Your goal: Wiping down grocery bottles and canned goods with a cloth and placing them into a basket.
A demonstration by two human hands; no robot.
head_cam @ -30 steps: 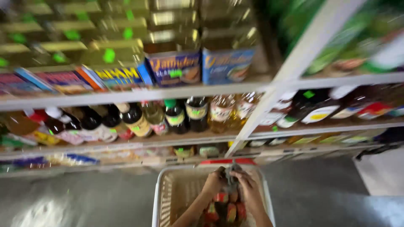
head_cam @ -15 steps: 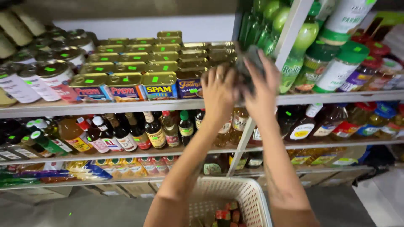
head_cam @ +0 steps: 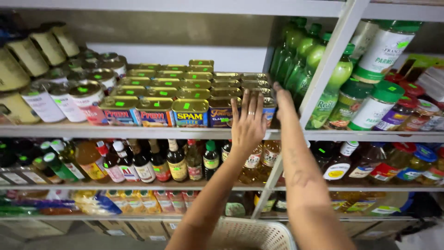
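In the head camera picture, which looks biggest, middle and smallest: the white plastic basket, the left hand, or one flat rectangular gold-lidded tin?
1. White plastic basket, though it is cut off and nearest the camera.
2. Left hand.
3. Flat rectangular gold-lidded tin, looking only slightly smaller than the hand.

I see round tins (head_cam: 69,99) far left, green bottles (head_cam: 307,55) right of the post (head_cam: 323,78), sauce bottles (head_cam: 138,162) below, a basket (head_cam: 252,234) nearest me.

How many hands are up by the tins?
2. The left hand is spread open before the front tins; the right hand reaches in just right of it, beside the shelf post.
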